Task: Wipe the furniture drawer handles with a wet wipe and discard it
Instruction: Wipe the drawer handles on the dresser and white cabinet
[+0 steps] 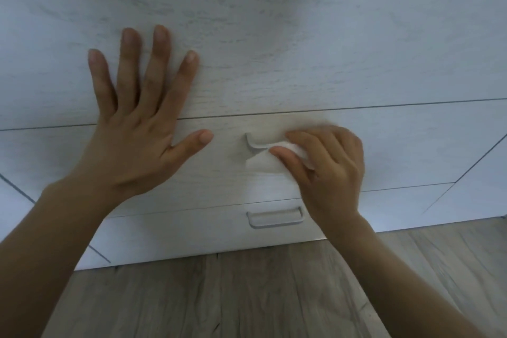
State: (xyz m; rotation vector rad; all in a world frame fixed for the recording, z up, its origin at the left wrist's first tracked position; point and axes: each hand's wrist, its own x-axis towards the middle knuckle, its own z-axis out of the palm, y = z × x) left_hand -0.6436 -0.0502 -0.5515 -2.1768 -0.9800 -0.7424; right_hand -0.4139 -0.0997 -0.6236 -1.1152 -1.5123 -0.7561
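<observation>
Wiping is under way at a pale, wood-grain drawer (pixel 219 175). The right hand (pixel 329 167) pinches a white wipe (pixel 263 163) between the thumb and curled fingers, pressing it over the right part of the upper handle (pixel 253 145). This handle is a pale, squared loop, and only its left end shows, at 9 o'clock from that hand. The wipe looks thin, folded and limp, with a loose corner hanging at 6 o'clock under the handle.

The left hand (pixel 134 129) lies flat on the front, at 9 o'clock from the handle. Its fingers are straight and spread, holding nothing, and it seems to be bracing.

I judge the next move is to slide the wipe to the handle's bare left end. It would then go down to the lower handle (pixel 275 218) at 6 o'clock, which sits just above the wooden floor (pixel 247 296). The wipe is not yet discarded.
</observation>
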